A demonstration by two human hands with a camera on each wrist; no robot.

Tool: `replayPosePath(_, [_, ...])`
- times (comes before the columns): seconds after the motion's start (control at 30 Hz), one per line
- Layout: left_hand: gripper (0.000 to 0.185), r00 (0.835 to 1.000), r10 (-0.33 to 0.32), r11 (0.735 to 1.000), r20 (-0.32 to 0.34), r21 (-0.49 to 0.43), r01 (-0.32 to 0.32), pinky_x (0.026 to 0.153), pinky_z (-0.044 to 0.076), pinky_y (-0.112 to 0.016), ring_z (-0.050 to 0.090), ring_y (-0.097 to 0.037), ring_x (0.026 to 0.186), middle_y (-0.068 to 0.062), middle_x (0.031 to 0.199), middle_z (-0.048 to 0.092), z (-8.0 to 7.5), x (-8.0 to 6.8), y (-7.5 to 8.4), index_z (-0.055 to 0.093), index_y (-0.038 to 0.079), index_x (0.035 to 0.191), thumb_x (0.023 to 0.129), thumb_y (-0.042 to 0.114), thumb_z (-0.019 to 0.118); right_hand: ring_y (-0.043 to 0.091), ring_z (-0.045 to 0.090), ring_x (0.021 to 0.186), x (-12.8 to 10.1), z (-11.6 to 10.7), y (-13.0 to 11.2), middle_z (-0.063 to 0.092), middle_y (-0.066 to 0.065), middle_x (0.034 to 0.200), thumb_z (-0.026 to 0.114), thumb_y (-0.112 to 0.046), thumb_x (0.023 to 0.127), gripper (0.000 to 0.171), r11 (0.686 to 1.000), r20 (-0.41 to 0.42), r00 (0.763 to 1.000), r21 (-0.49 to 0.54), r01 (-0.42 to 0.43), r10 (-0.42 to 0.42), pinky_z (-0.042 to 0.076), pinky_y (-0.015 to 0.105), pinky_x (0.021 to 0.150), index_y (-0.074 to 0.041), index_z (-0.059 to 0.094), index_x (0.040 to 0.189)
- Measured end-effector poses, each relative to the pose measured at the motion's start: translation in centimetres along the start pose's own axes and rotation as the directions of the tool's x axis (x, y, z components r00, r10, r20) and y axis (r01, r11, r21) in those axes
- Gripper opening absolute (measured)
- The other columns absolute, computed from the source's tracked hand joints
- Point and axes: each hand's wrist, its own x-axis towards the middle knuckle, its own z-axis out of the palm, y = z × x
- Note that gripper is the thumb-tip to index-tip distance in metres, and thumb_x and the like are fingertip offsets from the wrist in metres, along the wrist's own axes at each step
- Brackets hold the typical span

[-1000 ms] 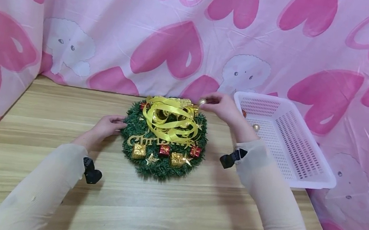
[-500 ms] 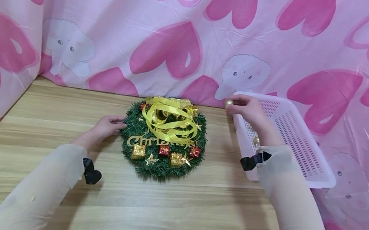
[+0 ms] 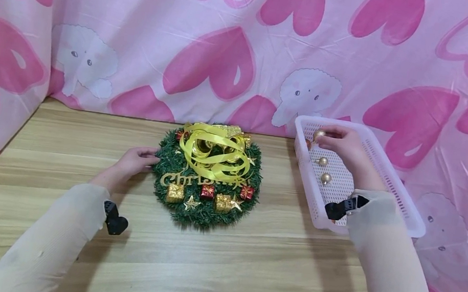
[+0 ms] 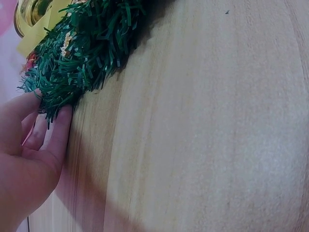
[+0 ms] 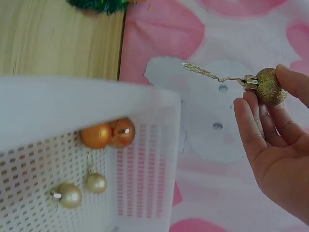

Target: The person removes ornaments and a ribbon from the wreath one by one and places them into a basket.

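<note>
Basket: the white perforated basket [image 3: 393, 186] stands on the wooden table [image 3: 218, 262] at the person's right, against the pink heart-print cloth [image 3: 228, 56].
Basket contents: two pale gold baubles [image 5: 70, 195] lie on its floor, and a shiny orange bauble [image 5: 108, 134] rests in the far corner by the wall.
Right hand: the right hand [image 3: 343, 143] hovers over the far end of the basket, its forearm reaching across the near rim.
Right hand grip: thumb and fingertips pinch a glittery gold bauble [image 5: 270, 87], held above the basket's inside; its gold hanging cord [image 5: 203, 72] sticks out sideways.
Wreath: the green Christmas wreath [image 3: 209, 175] lies flat on the table, left of the basket and apart from it, bearing a tangle of yellow ribbon [image 3: 214, 152], small gift boxes, stars and gold lettering.
Left hand: the left hand [image 3: 136, 159] rests on the table at the wreath's left edge.
Left hand grip: its fingers lie nearly straight and close together, tips touching the green needles, gripping nothing.
</note>
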Motion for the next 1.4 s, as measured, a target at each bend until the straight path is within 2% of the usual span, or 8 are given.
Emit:
replayPosePath(0.1, [0.054, 1.0, -0.001, 1.0, -0.002, 0.017, 0.001, 0.102, 0.048, -0.032, 0.046, -0.032, 0.123, -0.029, 0.139, 0.039, 0.1, -0.1, 0.1, 0.028, -0.003, 0.143, 0.096, 0.012, 0.051, 0.001, 0.061, 0.083, 0.0, -0.5, 0.9, 0.064, -0.019, 0.088, 0.067, -0.024, 0.087, 0.039, 0.999, -0.009, 1.0, 0.033, 0.019, -0.019, 0.053, 0.013, 0.078, -0.002, 0.06, 0.118])
replayPosePath(0.3, [0.054, 1.0, 0.006, 1.0, -0.001, 0.017, -0.006, 0.104, 0.046, -0.037, 0.046, -0.034, 0.123, -0.029, 0.138, 0.04, 0.1, 0.2, -0.2, 0.028, -0.004, 0.143, 0.096, 0.012, 0.05, -0.003, 0.061, 0.077, 0.2, -1.3, 2.6, 0.063, -0.022, 0.083, 0.067, -0.021, 0.087, 0.032, 0.983, 0.016, 0.998, 0.169, -0.067, 0.065, 0.055, 0.012, 0.074, -0.004, 0.06, 0.113])
replayPosePath(0.6, [0.054, 1.0, 0.012, 1.0, -0.002, -0.001, -0.012, 0.094, 0.053, -0.022, 0.053, -0.001, 0.095, -0.029, 0.138, 0.041, 0.0, 0.2, -0.2, 0.029, -0.004, 0.142, 0.096, 0.012, 0.051, -0.006, 0.06, 0.07, 0.3, -1.8, 4.4, 0.058, -0.022, 0.078, 0.063, -0.03, 0.089, 0.051, 0.965, 0.024, 0.965, 0.015, -0.261, 0.261, 0.053, 0.035, 0.096, 0.003, 0.05, 0.126])
replayPosePath(0.8, [0.054, 1.0, 0.01, 1.0, -0.003, 0.014, -0.01, 0.101, 0.049, -0.032, 0.052, -0.025, 0.115, -0.029, 0.138, 0.041, 0.1, 0.3, -0.3, 0.029, -0.004, 0.142, 0.096, 0.012, 0.05, -0.006, 0.058, 0.065, 0.2, -1.6, 5.0, 0.057, -0.021, 0.068, 0.061, -0.019, 0.09, 0.048, 0.957, 0.033, 0.957, 0.028, -0.288, 0.287, 0.058, 0.016, 0.073, 0.01, 0.045, 0.125])
replayPosePath(0.97, [0.054, 1.0, 0.011, 1.0, -0.004, 0.018, -0.011, 0.101, 0.049, -0.035, 0.046, -0.035, 0.123, -0.03, 0.138, 0.041, 0.1, 0.3, -0.3, 0.029, -0.005, 0.142, 0.096, 0.012, 0.051, -0.004, 0.059, 0.067, -0.1, -1.5, 5.1, 0.057, -0.02, 0.068, 0.061, -0.019, 0.09, 0.045, 0.947, 0.031, 0.947, 0.022, -0.319, 0.319, 0.057, 0.014, 0.069, 0.007, 0.047, 0.123])
replayPosePath(1.13, [0.054, 1.0, 0.011, 1.0, -0.004, 0.022, -0.011, 0.102, 0.049, -0.035, 0.046, -0.035, 0.123, -0.03, 0.138, 0.041, 0.1, 0.3, -0.3, 0.029, -0.004, 0.142, 0.096, 0.013, 0.05, 0.005, 0.062, 0.076, -0.3, -1.6, 5.3, 0.06, -0.013, 0.078, 0.061, -0.022, 0.09, 0.048, 0.938, 0.031, 0.937, -0.028, -0.346, 0.347, 0.058, 0.03, 0.086, 0.006, 0.047, 0.126])
replayPosePath(1.23, [0.054, 1.0, 0.013, 0.999, -0.005, 0.03, -0.013, 0.101, 0.049, -0.035, 0.046, -0.035, 0.123, -0.03, 0.138, 0.041, 0.0, 0.3, -0.3, 0.029, -0.005, 0.142, 0.096, 0.013, 0.05, 0.005, 0.061, 0.075, -0.4, -1.6, 5.5, 0.063, 0.003, 0.098, 0.06, -0.025, 0.091, 0.052, 0.932, 0.026, 0.933, -0.048, -0.358, 0.359, 0.054, 0.039, 0.095, 0.006, 0.045, 0.13])
replayPosePath(1.4, [0.053, 1.0, 0.011, 1.0, -0.005, 0.022, -0.011, 0.1, 0.05, -0.034, 0.048, -0.032, 0.12, -0.03, 0.138, 0.041, 0.0, 0.2, -0.3, 0.03, -0.005, 0.142, 0.096, 0.013, 0.05, -0.002, 0.057, 0.069, -0.2, -1.8, 5.3, 0.055, 0.018, 0.118, 0.057, -0.027, 0.092, 0.055, 0.936, 0.038, 0.937, -0.074, -0.344, 0.348, 0.057, 0.032, 0.09, 0.008, 0.041, 0.132])
